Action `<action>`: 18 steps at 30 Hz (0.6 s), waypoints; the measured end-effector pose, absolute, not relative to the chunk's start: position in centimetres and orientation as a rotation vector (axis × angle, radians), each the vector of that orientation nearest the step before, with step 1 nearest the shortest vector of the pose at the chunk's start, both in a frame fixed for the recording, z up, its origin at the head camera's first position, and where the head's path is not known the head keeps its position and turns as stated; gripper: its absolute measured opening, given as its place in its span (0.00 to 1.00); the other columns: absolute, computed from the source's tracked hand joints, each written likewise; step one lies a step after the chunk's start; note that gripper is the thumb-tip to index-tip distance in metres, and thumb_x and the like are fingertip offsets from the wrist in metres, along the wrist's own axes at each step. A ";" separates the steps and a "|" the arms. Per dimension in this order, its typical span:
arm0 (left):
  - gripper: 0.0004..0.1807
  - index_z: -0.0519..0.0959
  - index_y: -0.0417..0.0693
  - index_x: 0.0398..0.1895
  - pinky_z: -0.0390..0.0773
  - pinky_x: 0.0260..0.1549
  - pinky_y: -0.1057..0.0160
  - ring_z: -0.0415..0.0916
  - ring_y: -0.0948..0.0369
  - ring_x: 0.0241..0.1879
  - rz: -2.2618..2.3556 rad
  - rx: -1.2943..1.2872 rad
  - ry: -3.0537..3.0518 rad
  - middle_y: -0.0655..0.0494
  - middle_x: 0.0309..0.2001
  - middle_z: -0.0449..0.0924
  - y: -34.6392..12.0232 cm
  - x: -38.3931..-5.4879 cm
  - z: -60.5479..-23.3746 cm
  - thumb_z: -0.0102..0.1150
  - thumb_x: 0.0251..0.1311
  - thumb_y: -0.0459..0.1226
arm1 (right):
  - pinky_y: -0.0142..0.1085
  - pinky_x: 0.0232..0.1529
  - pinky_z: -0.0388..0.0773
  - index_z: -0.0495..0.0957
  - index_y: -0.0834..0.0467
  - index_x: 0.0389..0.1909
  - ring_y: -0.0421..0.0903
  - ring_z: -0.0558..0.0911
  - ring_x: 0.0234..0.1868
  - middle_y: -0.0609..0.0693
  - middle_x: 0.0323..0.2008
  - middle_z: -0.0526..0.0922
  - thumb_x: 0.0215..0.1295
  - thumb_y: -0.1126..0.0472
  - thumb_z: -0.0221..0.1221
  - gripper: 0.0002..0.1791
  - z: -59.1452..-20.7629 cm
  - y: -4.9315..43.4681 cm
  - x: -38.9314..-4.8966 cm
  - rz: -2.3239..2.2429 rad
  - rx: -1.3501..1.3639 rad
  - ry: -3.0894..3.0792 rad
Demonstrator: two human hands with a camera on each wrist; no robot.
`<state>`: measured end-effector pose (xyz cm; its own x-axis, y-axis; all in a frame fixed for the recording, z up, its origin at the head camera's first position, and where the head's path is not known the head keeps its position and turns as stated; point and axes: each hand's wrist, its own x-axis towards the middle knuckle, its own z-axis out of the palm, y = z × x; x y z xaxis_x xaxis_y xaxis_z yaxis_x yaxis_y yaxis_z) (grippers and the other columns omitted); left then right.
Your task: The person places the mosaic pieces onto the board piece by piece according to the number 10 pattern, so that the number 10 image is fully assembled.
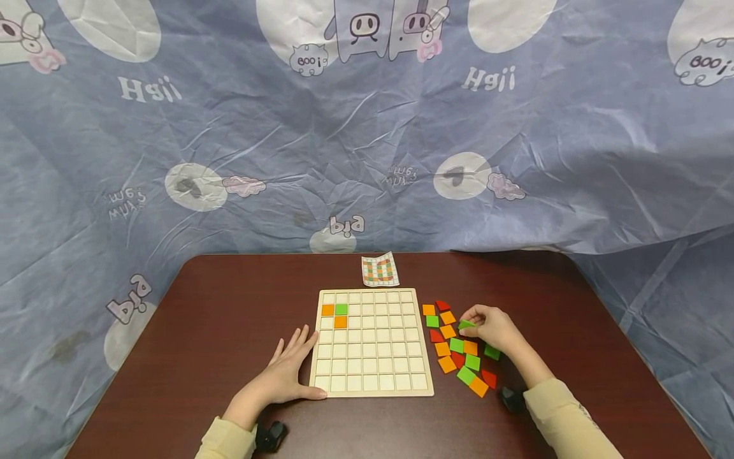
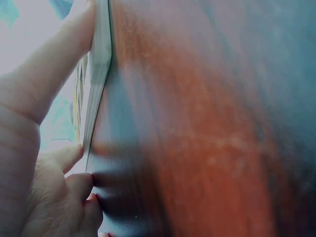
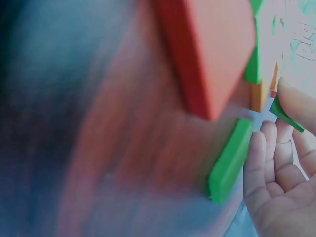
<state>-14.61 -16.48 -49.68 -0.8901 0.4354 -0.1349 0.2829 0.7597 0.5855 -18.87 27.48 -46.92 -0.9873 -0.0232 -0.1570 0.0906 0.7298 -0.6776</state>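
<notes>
A pale wooden grid board lies flat on the table. Near its upper left corner sit two orange tiles and a green square tile. My left hand has its fingers spread along the board's left side, the thumb at the near left corner; in the left wrist view, thumb and fingertips meet the board's edge. To the right of the board, my right hand pinches a green tile between thumb and fingers, over the far right part of the loose tiles.
Loose orange, green and red tiles are scattered right of the board, some touching. A small printed pattern card lies behind the board. Patterned cloth hangs behind the dark table.
</notes>
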 end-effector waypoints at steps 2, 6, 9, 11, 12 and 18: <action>0.66 0.51 0.43 0.78 0.35 0.72 0.34 0.37 0.42 0.78 0.837 0.564 2.697 0.38 0.79 0.40 -16.4 -14.6 -49.6 0.78 0.39 0.58 | 0.36 0.34 0.76 0.81 0.62 0.39 0.46 0.78 0.33 0.52 0.34 0.83 0.57 0.62 0.70 0.11 -46.8 27.4 -18.9 -1.138 0.040 2.776; 0.67 0.50 0.43 0.78 0.35 0.72 0.35 0.37 0.42 0.78 0.834 0.567 2.694 0.38 0.79 0.40 -16.5 -14.6 -49.7 0.78 0.39 0.58 | 0.35 0.36 0.79 0.81 0.61 0.41 0.44 0.80 0.34 0.53 0.36 0.84 0.57 0.60 0.70 0.13 -46.5 26.7 -19.1 -1.233 0.035 2.758; 0.67 0.50 0.43 0.78 0.34 0.72 0.35 0.36 0.42 0.79 0.832 0.566 2.688 0.39 0.79 0.39 -16.6 -14.6 -49.7 0.78 0.39 0.57 | 0.35 0.38 0.80 0.81 0.61 0.43 0.44 0.81 0.36 0.54 0.39 0.84 0.59 0.58 0.69 0.15 -46.2 25.6 -19.2 -1.308 0.040 2.715; 0.67 0.50 0.43 0.78 0.34 0.72 0.35 0.36 0.42 0.79 0.832 0.566 2.682 0.39 0.79 0.39 -16.6 -14.6 -49.7 0.78 0.39 0.58 | 0.35 0.39 0.81 0.82 0.60 0.43 0.44 0.81 0.37 0.54 0.40 0.85 0.59 0.57 0.69 0.15 -46.1 24.8 -19.4 -1.341 0.034 2.698; 0.66 0.50 0.44 0.78 0.34 0.73 0.36 0.35 0.43 0.79 0.833 0.561 2.683 0.40 0.79 0.39 -16.5 -14.7 -49.7 0.78 0.39 0.58 | 0.36 0.39 0.81 0.82 0.60 0.44 0.44 0.82 0.38 0.54 0.40 0.85 0.60 0.57 0.69 0.15 -46.0 24.3 -19.5 -1.357 0.027 2.689; 0.66 0.50 0.44 0.79 0.34 0.72 0.34 0.35 0.43 0.79 0.833 0.569 2.680 0.39 0.79 0.38 -16.5 -14.7 -49.6 0.77 0.40 0.58 | 0.39 0.39 0.82 0.83 0.60 0.44 0.45 0.83 0.39 0.55 0.41 0.86 0.60 0.58 0.68 0.13 -45.2 21.5 -20.0 -1.462 -0.026 2.626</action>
